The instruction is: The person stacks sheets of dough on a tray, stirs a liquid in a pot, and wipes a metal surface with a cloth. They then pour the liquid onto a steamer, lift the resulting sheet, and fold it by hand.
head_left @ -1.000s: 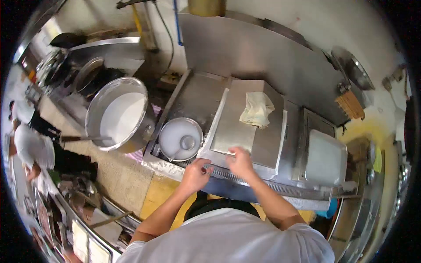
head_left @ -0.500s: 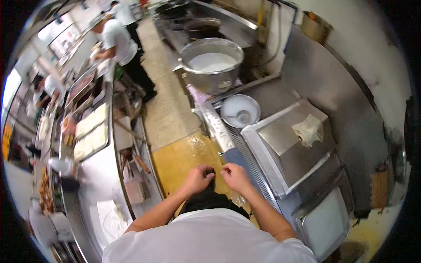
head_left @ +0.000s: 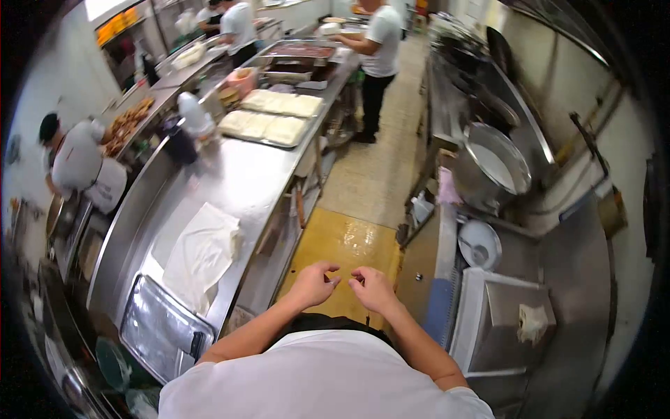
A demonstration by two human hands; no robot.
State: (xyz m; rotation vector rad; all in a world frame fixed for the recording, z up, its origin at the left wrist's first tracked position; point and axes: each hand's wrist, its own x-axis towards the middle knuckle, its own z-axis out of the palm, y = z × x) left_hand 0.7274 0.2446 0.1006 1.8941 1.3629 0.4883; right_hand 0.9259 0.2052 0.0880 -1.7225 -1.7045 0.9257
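Observation:
My left hand (head_left: 314, 286) hovers in front of my waist, its fingers loosely bent and apart from the thumb, with nothing in it. Just to its right, separated by a narrow gap, my right hand (head_left: 373, 289) is likewise bare, fingers half curled. Both are above the yellow floor (head_left: 342, 241) of the aisle. Left of them stands a steel worktable (head_left: 255, 171), on which a crumpled white cloth (head_left: 202, 255) lies near a shiny metal tray (head_left: 157, 325). A metal hood-shaped cover (head_left: 506, 325) with a cloth on top lies to the right.
Pale slabs fill a tray (head_left: 269, 119) farther up the worktable. A big pot (head_left: 492, 164) of white liquid stands at the right, beside a bowl (head_left: 480, 244) with a ladle. One person (head_left: 380, 49) works up the aisle, another (head_left: 87, 160) at far left.
My view has turned left, so the worktable, cloth and tray show more fully and the pot has shifted right. My hands stay before my waist, with their fingers looking slightly looser.

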